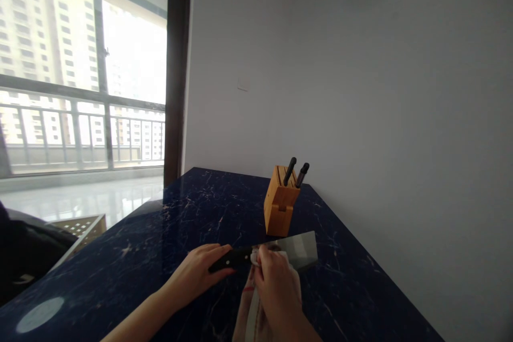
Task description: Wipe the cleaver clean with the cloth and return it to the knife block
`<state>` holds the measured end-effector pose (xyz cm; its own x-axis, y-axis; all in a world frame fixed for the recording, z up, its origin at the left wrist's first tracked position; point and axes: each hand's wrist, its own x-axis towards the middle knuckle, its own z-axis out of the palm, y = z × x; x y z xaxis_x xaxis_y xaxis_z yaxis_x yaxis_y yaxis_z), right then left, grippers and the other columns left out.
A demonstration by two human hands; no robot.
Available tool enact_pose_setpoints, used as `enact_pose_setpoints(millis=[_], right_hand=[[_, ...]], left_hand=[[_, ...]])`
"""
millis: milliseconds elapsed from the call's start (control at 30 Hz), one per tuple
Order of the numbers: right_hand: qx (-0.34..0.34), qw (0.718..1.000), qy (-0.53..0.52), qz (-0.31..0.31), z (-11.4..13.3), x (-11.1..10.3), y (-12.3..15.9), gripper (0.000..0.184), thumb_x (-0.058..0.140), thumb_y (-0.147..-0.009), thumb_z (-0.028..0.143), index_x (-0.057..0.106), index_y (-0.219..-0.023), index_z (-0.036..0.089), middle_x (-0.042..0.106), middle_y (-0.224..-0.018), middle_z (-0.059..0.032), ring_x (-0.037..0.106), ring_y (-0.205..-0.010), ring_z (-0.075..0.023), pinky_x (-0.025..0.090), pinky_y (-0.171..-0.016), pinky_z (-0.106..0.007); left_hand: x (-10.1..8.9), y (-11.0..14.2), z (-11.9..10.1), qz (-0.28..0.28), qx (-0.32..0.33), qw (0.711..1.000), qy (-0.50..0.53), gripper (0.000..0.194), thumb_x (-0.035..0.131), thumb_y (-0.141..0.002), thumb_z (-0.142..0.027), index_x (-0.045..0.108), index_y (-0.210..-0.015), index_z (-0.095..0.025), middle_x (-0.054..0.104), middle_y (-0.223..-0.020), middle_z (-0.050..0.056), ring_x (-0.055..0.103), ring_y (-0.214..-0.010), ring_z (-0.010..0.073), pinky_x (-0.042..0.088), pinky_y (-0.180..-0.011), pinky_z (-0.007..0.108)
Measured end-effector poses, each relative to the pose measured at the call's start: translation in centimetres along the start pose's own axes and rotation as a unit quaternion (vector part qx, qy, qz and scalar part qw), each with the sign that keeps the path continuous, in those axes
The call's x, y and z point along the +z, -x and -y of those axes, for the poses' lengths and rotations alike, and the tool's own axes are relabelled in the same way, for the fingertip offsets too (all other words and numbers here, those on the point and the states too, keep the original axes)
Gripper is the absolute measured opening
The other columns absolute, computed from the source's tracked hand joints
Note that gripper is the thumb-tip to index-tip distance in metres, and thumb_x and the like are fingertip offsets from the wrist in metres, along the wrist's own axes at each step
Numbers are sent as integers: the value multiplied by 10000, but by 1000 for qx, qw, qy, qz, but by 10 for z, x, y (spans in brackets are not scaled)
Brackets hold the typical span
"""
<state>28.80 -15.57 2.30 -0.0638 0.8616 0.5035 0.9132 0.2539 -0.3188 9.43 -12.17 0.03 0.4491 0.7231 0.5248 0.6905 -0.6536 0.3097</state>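
Note:
My left hand (208, 265) grips the black riveted handle of a cleaver (302, 250), whose broad steel blade points to the right above the dark table. A pale cloth (250, 304) with a red stripe is bunched in my right hand (274, 272), its fingers closed and pressing it on the blade close to the handle. The cloth's lower end hangs down toward me. Just beyond the blade stands a wooden knife block (278, 206), with two black-handled tools in its top slots. Part of the blade is hidden behind my right hand and the cloth.
The dark blue marbled table (208, 203) reaches to a grey wall (360, 91) behind and at the right. A chair with a perforated seat (86, 230) and dark fabric (28, 251) stand at the left, before a large window (132, 64).

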Motion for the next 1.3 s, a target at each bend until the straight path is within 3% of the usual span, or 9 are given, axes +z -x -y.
enact_pose_setpoints(millis=[433,633,1167,1300], right_hand=[[23,999,-8,35,-4,1,-6,149,461,-755,90,539,-772,215,604,-783,-17,561,-786,-176,376,-644,-249],[27,999,-41,-5,-3,2,-9,116,453,-778,118,507,-742,213,585,-752,-8,551,-748,-158,372,-635,-232],[15,1000,-18,6,-9,4,-12,142,474,-749,82,514,-719,215,584,-749,-10,540,-734,-161,358,-620,-229],[1,999,-29,-17,-7,0,-15,116,477,-786,111,511,-731,207,582,-766,-16,533,-773,-164,364,-658,-233]], left_hand=[[-4,-1,-4,9,-3,1000,-12,336,528,-806,-446,571,-1069,-242,651,-845,14,610,-773,167,473,-717,261],[-6,-1,-4,14,8,1000,-23,360,512,-812,-456,571,-1081,-225,655,-878,28,609,-801,176,470,-732,269],[3,0,-6,1,1,999,-38,354,499,-822,-448,566,-1079,-214,661,-905,39,619,-816,184,488,-731,289],[1,-1,-8,-2,11,999,-43,359,504,-819,-451,563,-1080,-212,657,-881,32,616,-798,184,488,-721,296]])
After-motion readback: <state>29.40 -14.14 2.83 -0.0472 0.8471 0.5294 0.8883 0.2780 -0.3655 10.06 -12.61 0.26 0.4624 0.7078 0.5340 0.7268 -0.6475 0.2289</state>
